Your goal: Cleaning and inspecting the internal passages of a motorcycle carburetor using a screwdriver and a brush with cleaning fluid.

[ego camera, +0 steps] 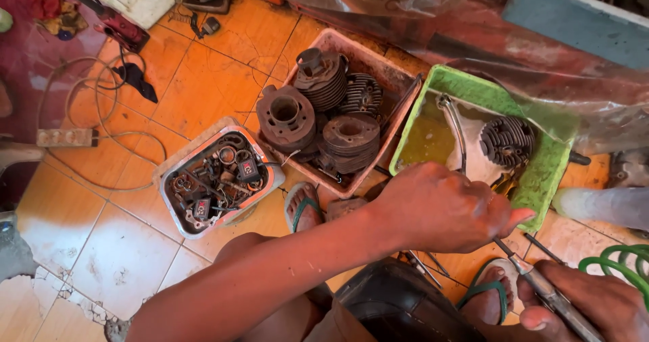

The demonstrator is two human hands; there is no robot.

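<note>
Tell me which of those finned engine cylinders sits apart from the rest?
The finned cylinder in the green tray, alone beside yellowish liquid; the others are piled together in the pink tray.

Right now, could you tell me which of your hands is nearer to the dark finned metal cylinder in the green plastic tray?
The left hand. It hovers just below the green plastic tray holding the dark finned metal cylinder; the right hand is lower, gripping a metal tool.

Orange tiled floor (203, 78) carries pink tray (378, 65), green tray (541, 180), parts tin (177, 210), power strip (64, 137)
</note>
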